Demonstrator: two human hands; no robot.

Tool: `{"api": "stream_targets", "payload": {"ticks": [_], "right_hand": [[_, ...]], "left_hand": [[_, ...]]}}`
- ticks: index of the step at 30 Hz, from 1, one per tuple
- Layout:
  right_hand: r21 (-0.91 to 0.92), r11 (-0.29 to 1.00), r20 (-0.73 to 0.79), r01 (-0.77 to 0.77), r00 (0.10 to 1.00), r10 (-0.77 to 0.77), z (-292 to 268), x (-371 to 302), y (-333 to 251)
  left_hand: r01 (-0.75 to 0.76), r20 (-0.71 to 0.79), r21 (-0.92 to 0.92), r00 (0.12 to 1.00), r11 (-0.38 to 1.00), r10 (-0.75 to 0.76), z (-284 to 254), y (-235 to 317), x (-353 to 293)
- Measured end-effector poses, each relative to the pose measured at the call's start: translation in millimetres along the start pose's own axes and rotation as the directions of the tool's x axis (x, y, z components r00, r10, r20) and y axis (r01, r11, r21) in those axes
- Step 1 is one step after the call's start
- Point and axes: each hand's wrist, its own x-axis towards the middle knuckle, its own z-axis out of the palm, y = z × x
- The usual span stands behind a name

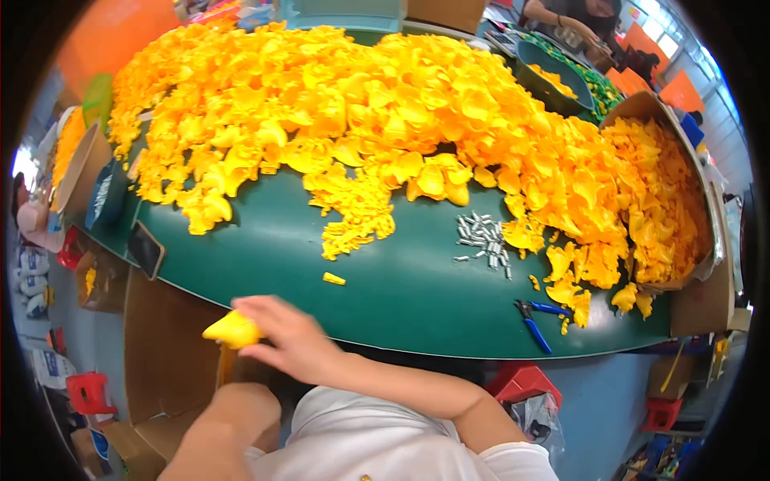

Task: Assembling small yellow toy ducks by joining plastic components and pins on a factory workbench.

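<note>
My right hand reaches across my body to the left and is closed on a yellow plastic piece with a pointed end. It hovers past the near table edge, by an open cardboard box below. A bare limb shows at the lower left, but my left hand cannot be seen. On the green table lies one small yellow plastic part, in front of a little heap of similar parts. Short silver metal cylinders are scattered to the right. Blue-handled cutters rest near the table's front edge.
A large mound of yellow plastic shells covers the table's far side. A cardboard box full of them stands at right. A dark basin sits at the back, near another person. A dark slab stands at the left edge.
</note>
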Motion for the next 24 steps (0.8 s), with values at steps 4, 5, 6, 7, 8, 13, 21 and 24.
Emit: {"api": "stream_targets", "payload": {"ticks": [4,5,6,7,8,13,21,24], "right_hand": [[-0.183,0.981,0.353,-0.070,0.926,0.132,27.4,15.9,12.7],[-0.219,0.974,0.353,-0.054,0.927,0.131,11.6,11.6,7.9],[-0.244,0.969,0.258,-0.033,0.961,0.098,-11.4,7.1,2.6],[-0.266,0.964,0.159,-0.030,0.984,0.075,-42.0,1.7,0.4],[-0.258,0.962,0.082,-0.084,0.991,0.109,-64.2,5.2,-11.8],[-0.433,0.820,-0.362,-0.373,0.906,0.220,-185.2,21.6,-4.2],[-0.531,0.668,-0.536,-0.521,0.817,0.211,-253.7,-29.3,-21.3],[-0.721,0.572,-0.294,-0.391,0.920,0.258,-251.8,-55.5,-26.4]], "left_hand": [[0.268,0.231,-0.566,0.959,0.780,-0.162,-15.4,-18.7,-41.3],[0.377,0.351,-0.651,0.919,0.659,-0.179,-20.5,-22.8,-50.2],[0.505,0.478,-0.568,0.845,0.650,-0.239,-32.5,-25.1,-60.1],[0.629,0.597,-0.464,0.742,0.624,-0.305,-43.4,-33.9,-72.4],[0.558,0.493,-0.186,0.765,0.809,-0.415,-44.8,-21.6,-90.6],[0.708,-0.628,0.696,0.516,-0.123,-0.583,-156.4,-35.4,-74.7],[0.109,-0.602,0.540,0.743,-0.835,-0.292,-281.9,-117.2,-97.8],[0.221,-0.639,0.595,0.714,-0.773,-0.288,-282.7,-100.8,-98.2]]}}
